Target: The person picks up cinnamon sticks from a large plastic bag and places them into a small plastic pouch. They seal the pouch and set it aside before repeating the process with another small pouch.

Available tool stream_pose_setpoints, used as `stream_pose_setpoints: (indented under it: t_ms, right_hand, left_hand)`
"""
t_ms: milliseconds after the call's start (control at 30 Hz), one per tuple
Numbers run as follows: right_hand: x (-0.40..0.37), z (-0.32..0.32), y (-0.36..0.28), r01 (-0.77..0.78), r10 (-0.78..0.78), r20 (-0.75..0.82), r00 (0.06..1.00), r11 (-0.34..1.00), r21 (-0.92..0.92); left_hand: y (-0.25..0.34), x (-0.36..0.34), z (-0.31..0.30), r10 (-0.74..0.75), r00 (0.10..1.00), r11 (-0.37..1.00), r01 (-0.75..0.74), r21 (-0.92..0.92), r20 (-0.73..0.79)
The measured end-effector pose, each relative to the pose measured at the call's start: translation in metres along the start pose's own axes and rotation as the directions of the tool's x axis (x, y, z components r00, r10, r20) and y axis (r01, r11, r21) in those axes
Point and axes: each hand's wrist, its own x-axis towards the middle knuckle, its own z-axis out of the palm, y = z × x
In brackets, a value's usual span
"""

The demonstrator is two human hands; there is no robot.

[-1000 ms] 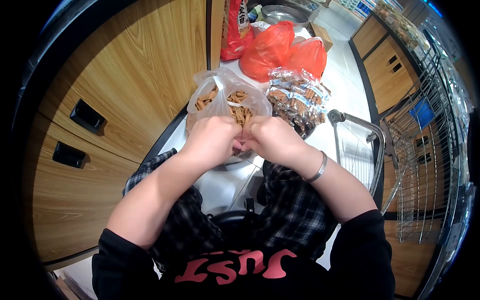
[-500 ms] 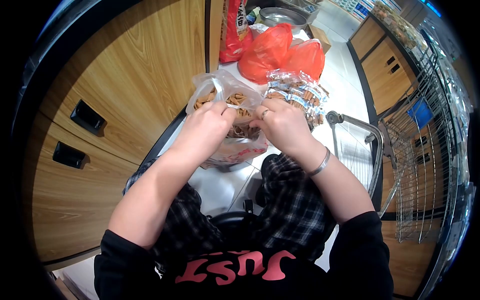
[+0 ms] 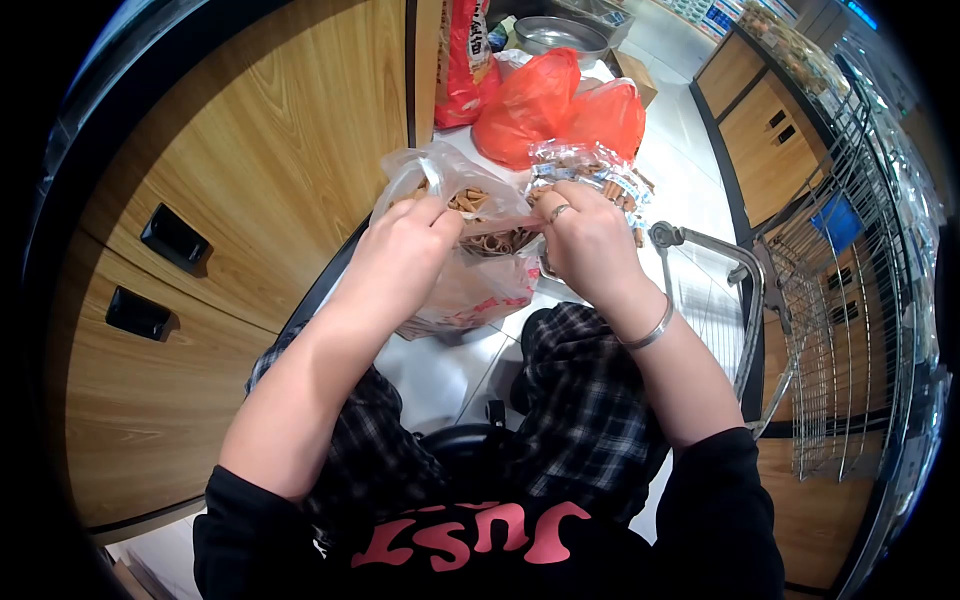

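A translucent plastic bag (image 3: pixel 465 290) with red print stands on the floor between my knees. Curled brown bark sticks, which look like cinnamon (image 3: pixel 500 242), fill it and show through its open top. My left hand (image 3: pixel 408 245) is closed in a pinch at the left of the bag's mouth. Opposite it, my right hand (image 3: pixel 590 235), with a ring and a bracelet, pinches too. A thin pale band of plastic, apparently the bag's edge, stretches taut between them; the fingertips are partly hidden. Just beyond my right hand lie clear labelled packets (image 3: pixel 625 188) of similar sticks.
Two red plastic bags (image 3: pixel 525 105) stand behind the packets, beside a tall red printed sack (image 3: pixel 465 70). A round metal pan (image 3: pixel 560 37) is farther back. Wooden cabinets (image 3: pixel 230 120) line the left. A wire shopping cart (image 3: pixel 830 350) stands at the right.
My hands have moved apart, the left one leftward and the right one rightward. The plastic band between them is longer and straighter, and more of the sticks below shows.
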Motion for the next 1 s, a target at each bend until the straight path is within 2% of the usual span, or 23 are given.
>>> stream_pose_setpoints:
  t_ms: [100, 167, 300, 367, 400, 600, 733, 800, 867, 1000]
  right_hand:
    - [0.002, -0.001, -0.005, -0.019, 0.019, -0.003, 1.000, 1.000, 0.015]
    - [0.004, -0.001, -0.011, 0.091, -0.091, -0.002, 0.996, 0.996, -0.002]
    - [0.007, 0.005, -0.023, 0.182, -0.184, -0.008, 0.983, 0.976, -0.117]
    - [0.007, 0.013, -0.025, 0.202, -0.204, -0.005, 0.979, 0.972, -0.124]
    - [0.008, 0.016, -0.026, 0.217, -0.220, -0.012, 0.975, 0.970, -0.109]
    - [0.012, 0.016, -0.024, 0.183, -0.187, -0.070, 0.980, 0.982, -0.052]
    - [0.011, 0.020, -0.023, 0.153, -0.155, -0.034, 0.987, 0.987, -0.055]
    - [0.011, 0.020, -0.020, 0.166, -0.162, -0.107, 0.981, 0.986, 0.032]
    - [0.009, 0.020, -0.019, 0.157, -0.155, -0.109, 0.982, 0.988, 0.011]
    - [0.009, 0.013, -0.016, 0.103, -0.103, -0.077, 0.992, 0.995, -0.005]
  left_hand:
    - [0.001, 0.002, -0.002, 0.027, 0.999, 0.999, -0.026, 0.027, -0.045]
    - [0.002, 0.003, -0.001, -0.022, 0.995, 0.997, 0.029, 0.071, -0.097]
    - [0.014, 0.006, 0.004, 0.012, 0.995, 0.998, -0.005, 0.068, -0.094]
    - [0.019, 0.008, 0.003, 0.138, 0.981, 0.983, -0.119, 0.142, -0.133]
    - [0.016, 0.008, 0.006, 0.140, 0.981, 0.983, -0.121, 0.141, -0.134]
    - [0.011, 0.009, 0.008, 0.118, 0.982, 0.975, -0.087, 0.205, -0.145]
    - [0.013, 0.009, 0.006, 0.102, 0.989, 0.977, -0.078, 0.201, -0.111]
    - [0.015, 0.010, 0.006, 0.100, 0.989, 0.979, -0.079, 0.187, -0.108]
    - [0.016, 0.010, 0.003, 0.096, 0.994, 0.984, -0.087, 0.156, -0.057]
    - [0.011, 0.008, 0.006, 0.107, 0.992, 0.981, -0.093, 0.168, -0.074]
